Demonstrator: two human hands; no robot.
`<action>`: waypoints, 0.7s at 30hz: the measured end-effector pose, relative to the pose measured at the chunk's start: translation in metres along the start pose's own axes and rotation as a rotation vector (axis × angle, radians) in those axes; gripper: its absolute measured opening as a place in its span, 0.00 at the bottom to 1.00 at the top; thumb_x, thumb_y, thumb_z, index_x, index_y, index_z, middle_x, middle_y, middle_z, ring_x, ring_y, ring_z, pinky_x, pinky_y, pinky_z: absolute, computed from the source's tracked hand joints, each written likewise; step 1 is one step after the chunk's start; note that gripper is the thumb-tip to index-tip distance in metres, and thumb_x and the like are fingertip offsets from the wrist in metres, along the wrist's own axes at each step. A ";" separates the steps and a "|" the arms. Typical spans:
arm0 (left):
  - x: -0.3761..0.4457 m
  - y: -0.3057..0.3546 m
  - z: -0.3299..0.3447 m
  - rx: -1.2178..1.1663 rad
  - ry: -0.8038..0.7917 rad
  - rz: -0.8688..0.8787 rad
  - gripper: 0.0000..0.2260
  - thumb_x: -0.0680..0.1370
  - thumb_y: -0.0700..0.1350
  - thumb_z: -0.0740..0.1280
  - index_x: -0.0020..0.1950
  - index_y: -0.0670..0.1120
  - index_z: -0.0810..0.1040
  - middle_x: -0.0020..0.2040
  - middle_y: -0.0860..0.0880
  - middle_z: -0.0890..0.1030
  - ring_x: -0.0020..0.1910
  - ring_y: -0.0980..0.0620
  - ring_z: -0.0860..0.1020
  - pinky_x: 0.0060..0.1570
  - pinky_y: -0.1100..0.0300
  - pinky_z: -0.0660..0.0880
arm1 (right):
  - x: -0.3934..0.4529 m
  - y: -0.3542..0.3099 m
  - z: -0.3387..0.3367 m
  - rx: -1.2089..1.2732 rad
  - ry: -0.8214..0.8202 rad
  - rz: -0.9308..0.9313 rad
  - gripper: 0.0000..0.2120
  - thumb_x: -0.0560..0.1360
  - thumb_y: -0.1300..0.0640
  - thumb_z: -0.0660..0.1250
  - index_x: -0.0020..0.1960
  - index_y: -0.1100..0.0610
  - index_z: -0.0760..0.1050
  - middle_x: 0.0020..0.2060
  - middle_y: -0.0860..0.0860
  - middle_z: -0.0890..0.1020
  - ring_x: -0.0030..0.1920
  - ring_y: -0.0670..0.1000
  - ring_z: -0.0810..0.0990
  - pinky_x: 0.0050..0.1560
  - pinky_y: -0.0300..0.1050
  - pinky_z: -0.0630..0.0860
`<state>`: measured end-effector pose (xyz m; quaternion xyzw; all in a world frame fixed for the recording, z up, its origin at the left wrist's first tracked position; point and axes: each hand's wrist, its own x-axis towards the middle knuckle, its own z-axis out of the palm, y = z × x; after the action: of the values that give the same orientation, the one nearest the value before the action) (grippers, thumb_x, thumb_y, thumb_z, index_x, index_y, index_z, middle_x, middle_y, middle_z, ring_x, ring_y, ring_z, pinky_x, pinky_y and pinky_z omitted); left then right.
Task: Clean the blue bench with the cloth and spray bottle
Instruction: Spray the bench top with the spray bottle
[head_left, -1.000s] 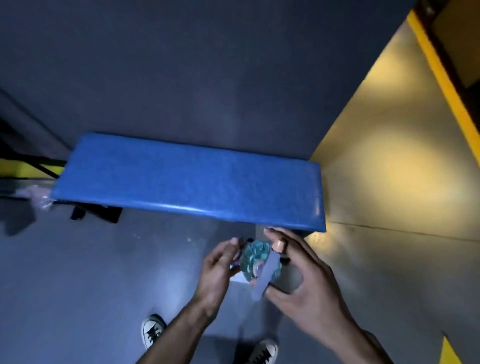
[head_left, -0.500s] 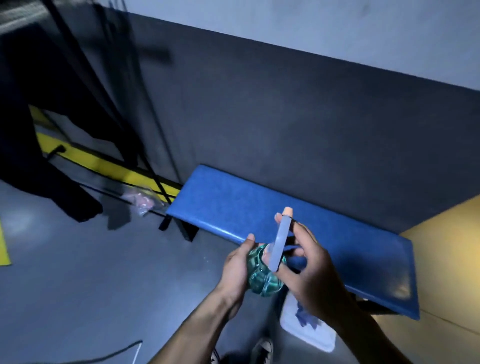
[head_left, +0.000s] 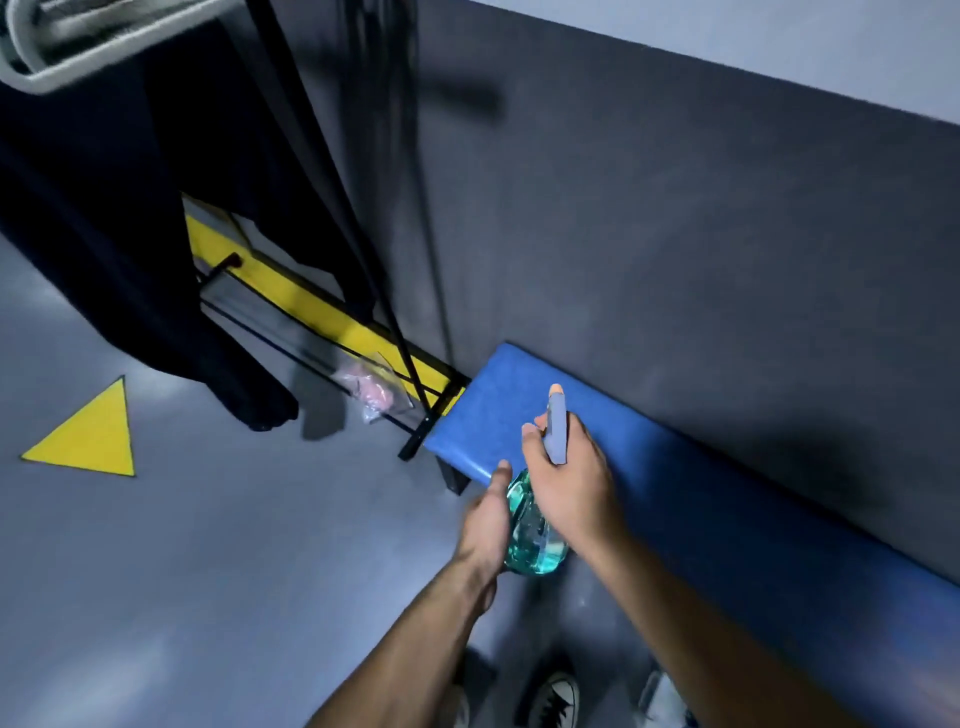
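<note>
Both hands are holding the spray bottle (head_left: 535, 540) above the near edge of the blue table (head_left: 701, 514), close to its left end; the left hand (head_left: 485, 525) is cupping the teal, see-through body from the left, fingers wrapping it, thumb lying along the side; the right hand (head_left: 569, 480) is gripping the neck and grey-blue spray head (head_left: 557, 431) from the right, fingers clenching around it; the nozzle tip is pointing up and away, toward the table's left end; the bottle is tilting, not resting on anything; the table is running along a dark grey wall (head_left: 675, 234); the cloth is not clearly showing, a pale blurry shape at the bottom edge by the right forearm cannot be told; a black-and-white shoe (head_left: 556, 699) is standing on the grey floor (head_left: 208, 571) below the arms; a yellow triangle (head_left: 91, 436) is marking the floor at left; a clear bag with something pink (head_left: 366, 389) is lying by a black frame just left of the table.
</note>
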<state>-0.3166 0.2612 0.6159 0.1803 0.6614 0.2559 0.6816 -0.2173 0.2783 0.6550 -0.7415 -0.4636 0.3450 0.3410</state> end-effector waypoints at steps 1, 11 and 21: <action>0.014 0.004 -0.005 0.000 0.018 -0.024 0.25 0.82 0.64 0.61 0.58 0.45 0.85 0.46 0.45 0.90 0.45 0.44 0.89 0.55 0.46 0.84 | 0.015 0.001 0.015 -0.010 -0.009 0.030 0.08 0.79 0.50 0.66 0.51 0.54 0.77 0.48 0.50 0.83 0.54 0.56 0.81 0.57 0.51 0.76; 0.139 -0.001 -0.057 -0.005 0.048 -0.249 0.24 0.83 0.61 0.59 0.56 0.43 0.85 0.46 0.42 0.90 0.47 0.41 0.89 0.53 0.45 0.85 | 0.087 0.040 0.131 -0.135 -0.124 0.368 0.10 0.75 0.49 0.61 0.42 0.55 0.72 0.34 0.52 0.77 0.42 0.61 0.80 0.40 0.49 0.75; 0.237 -0.079 -0.090 0.085 0.095 -0.372 0.33 0.67 0.69 0.65 0.54 0.42 0.84 0.50 0.35 0.88 0.49 0.34 0.87 0.58 0.34 0.82 | 0.086 0.064 0.169 -0.038 -0.087 0.579 0.10 0.75 0.49 0.65 0.50 0.54 0.76 0.46 0.57 0.84 0.50 0.63 0.82 0.50 0.50 0.80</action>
<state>-0.3983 0.3287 0.3730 0.0712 0.7248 0.1058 0.6770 -0.2998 0.3681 0.4962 -0.8336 -0.2534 0.4508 0.1941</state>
